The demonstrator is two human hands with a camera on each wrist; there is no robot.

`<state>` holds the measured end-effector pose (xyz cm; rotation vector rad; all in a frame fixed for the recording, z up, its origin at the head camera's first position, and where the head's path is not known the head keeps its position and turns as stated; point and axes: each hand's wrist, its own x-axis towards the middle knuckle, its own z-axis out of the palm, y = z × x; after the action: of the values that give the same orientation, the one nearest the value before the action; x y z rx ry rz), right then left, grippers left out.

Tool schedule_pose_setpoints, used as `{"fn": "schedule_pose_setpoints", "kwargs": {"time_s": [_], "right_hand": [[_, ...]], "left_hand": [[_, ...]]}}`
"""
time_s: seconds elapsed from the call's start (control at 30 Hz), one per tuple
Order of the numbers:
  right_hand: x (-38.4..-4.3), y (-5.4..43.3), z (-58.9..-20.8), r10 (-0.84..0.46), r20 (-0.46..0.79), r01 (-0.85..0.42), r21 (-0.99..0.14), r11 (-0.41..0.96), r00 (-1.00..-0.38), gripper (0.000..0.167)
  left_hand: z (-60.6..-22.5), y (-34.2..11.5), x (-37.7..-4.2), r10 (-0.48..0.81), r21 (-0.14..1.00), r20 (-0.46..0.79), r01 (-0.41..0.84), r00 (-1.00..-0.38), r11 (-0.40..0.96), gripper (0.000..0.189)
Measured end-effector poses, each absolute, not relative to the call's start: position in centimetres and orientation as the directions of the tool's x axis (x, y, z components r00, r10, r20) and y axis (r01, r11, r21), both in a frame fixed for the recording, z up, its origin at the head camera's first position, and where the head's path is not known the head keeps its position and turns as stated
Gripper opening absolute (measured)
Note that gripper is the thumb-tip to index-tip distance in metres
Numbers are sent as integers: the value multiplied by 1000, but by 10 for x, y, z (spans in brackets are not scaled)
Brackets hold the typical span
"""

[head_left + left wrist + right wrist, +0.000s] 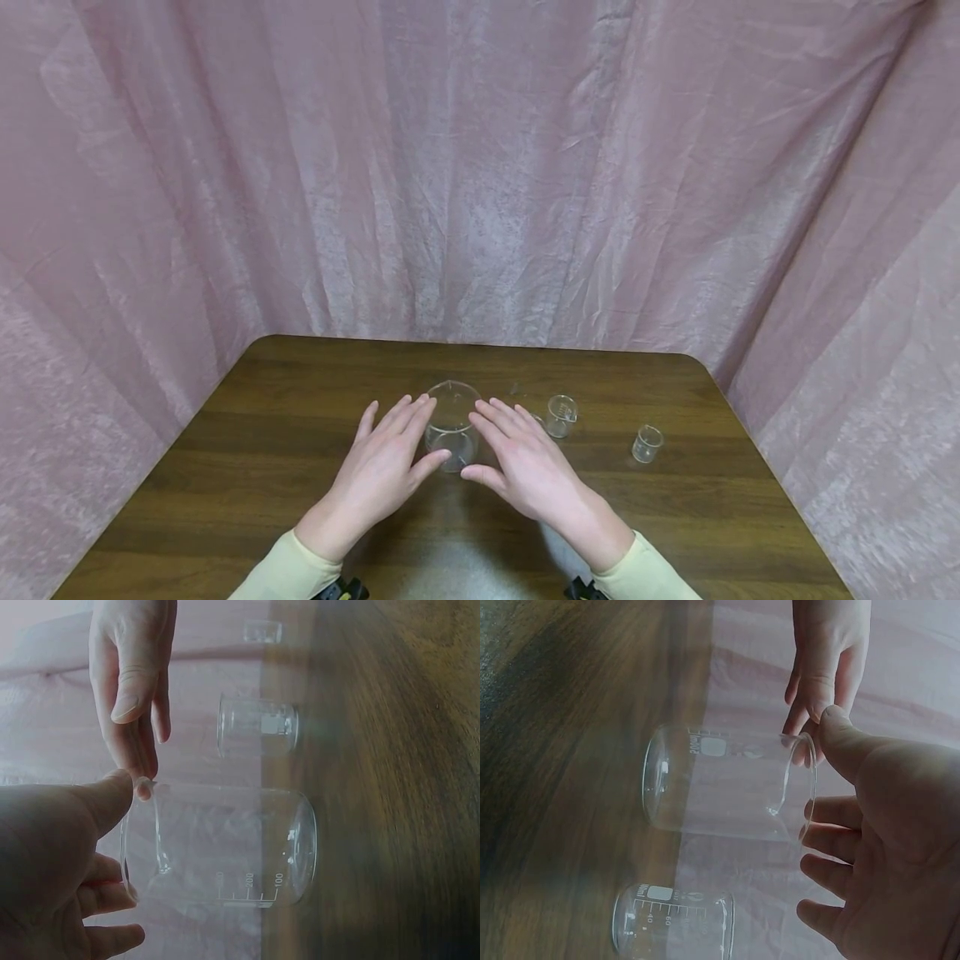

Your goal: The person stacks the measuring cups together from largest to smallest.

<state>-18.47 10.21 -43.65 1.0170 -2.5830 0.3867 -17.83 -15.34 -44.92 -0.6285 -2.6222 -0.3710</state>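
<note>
A large clear glass beaker (453,408) with white graduation marks stands upright on the table, between my two hands. My left hand (382,471) is at its left side, fingers extended and thumb pointing inward. Opposite it, my right hand (528,462) is held the same way at the right side. Both wrist views show fingertips and thumbs close around the rim of the beaker (225,844); whether every finger touches the glass I cannot tell. A smaller graduated beaker (679,919) appears below the large one in the right wrist view.
Right of my right hand stands a small beaker (561,415), and farther right a smaller one (647,443). Faint glass edges show by the right fingers, mostly hidden. The brown wooden table (300,417) backs onto a pink curtain (480,208).
</note>
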Motion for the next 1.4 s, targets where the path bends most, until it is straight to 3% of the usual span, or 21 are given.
{"fn": "schedule_pose_setpoints", "kwargs": {"time_s": [1.4], "right_hand": [[-175,119,-437,-594,405,-689,-137,712,-695,72]], "left_hand": [[-450,-144,-170,412,144,458,523,-788,840,80]]}}
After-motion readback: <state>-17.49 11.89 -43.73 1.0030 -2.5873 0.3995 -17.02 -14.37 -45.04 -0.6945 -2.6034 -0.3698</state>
